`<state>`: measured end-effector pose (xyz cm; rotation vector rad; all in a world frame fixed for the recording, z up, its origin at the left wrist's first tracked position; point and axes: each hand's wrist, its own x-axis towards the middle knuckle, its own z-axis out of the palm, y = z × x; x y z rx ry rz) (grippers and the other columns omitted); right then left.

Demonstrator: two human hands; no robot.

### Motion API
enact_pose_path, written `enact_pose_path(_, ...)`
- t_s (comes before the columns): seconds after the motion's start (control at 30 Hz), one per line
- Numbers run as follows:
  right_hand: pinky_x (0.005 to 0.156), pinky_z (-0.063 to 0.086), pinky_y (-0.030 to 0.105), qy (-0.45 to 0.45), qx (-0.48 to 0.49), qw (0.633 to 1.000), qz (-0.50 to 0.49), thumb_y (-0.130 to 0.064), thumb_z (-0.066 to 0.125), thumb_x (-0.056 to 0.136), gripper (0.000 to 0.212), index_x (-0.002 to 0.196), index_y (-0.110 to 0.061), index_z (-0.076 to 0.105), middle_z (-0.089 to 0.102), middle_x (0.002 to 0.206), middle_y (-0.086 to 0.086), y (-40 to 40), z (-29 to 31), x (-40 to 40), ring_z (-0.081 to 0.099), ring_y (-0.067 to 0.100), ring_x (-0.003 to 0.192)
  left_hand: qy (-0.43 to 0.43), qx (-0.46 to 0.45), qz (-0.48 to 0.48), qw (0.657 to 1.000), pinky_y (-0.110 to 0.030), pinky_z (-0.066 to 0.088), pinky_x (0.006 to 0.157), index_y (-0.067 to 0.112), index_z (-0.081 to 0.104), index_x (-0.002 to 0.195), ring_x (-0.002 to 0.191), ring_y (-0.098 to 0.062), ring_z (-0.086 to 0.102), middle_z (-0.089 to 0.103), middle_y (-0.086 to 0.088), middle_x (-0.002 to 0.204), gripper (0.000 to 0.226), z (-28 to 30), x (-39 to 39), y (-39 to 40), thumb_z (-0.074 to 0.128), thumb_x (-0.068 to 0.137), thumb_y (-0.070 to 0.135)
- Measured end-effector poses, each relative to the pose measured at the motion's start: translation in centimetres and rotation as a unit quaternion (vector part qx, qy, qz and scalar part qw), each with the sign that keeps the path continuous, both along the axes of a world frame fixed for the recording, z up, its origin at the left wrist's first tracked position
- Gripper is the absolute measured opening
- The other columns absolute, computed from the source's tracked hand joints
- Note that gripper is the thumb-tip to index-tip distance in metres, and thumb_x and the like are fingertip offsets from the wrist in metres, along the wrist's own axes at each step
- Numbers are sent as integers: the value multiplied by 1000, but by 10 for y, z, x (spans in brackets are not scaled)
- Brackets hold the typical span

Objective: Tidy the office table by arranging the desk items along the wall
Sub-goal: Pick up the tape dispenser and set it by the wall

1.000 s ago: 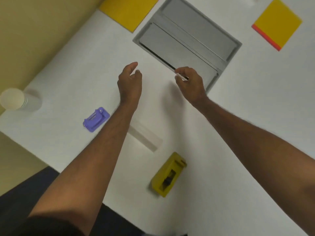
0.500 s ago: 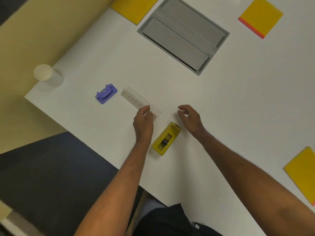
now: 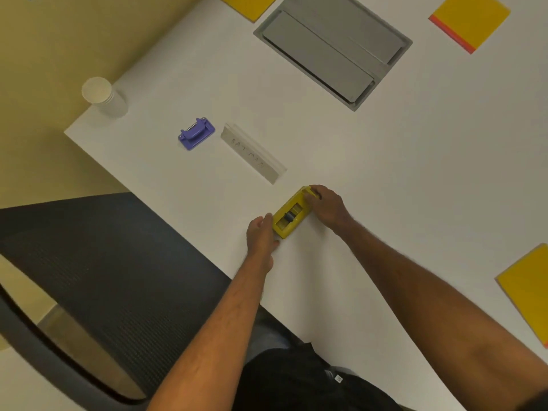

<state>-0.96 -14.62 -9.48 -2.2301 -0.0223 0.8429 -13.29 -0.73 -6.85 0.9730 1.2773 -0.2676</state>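
A yellow tape dispenser (image 3: pixel 292 213) lies on the white table (image 3: pixel 385 173) near its front edge. My right hand (image 3: pixel 327 206) grips the dispenser's far end with curled fingers. My left hand (image 3: pixel 261 236) holds its near end between thumb and fingers. A folded white name card (image 3: pixel 252 152) lies just beyond the dispenser. Left of the card sits a purple hole punch (image 3: pixel 196 134). A white paper cup (image 3: pixel 102 94) stands at the table's left corner, close to the beige wall (image 3: pixel 74 34).
A grey cable hatch (image 3: pixel 332 46) is set into the table at the back. Yellow notebooks lie at the back left (image 3: pixel 249 4), back right (image 3: pixel 471 19) and right edge (image 3: pixel 530 292). A dark mesh chair (image 3: pixel 103 262) stands below the table's front edge.
Both hands came back from the hatch toward the front edge. The left hand let go of the name card, and both hands now hold the yellow tape dispenser.
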Motion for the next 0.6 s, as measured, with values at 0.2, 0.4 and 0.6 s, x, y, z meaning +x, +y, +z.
enact_pose_path(0.2, 95, 43, 31, -51, -30, 998, 28, -31, 49, 104, 34, 128, -13, 65, 68, 126, 7, 0, 5, -4, 60, 26, 115, -21, 20, 52, 998, -33, 52, 82, 19, 58, 94, 90, -20, 59, 60, -9, 100, 7, 0, -1, -19, 56, 100, 21)
enact_pose_path(0.4, 71, 38, 32, -39, -24, 998, -34, -30, 47, 103, 27, 84, -16, 61, 61, 82, -2, -16, 6, -5, 53, 22, 83, -53, 40, 80, 995, -40, 54, 103, 19, 51, 145, 121, -21, 62, 58, 0, 137, 52, 13, 0, -21, 68, 96, 25)
enact_pose_path(0.6, 65, 40, 33, -38, 9, 994, -107, -39, 49, 100, 35, 75, -17, 60, 58, 72, -4, -15, 24, 7, 51, 17, 72, -99, 71, 61, 991, -37, 57, 99, 19, 60, 136, 116, -18, 64, 62, 0, 133, 46, 31, 32, -2, 72, 93, 24)
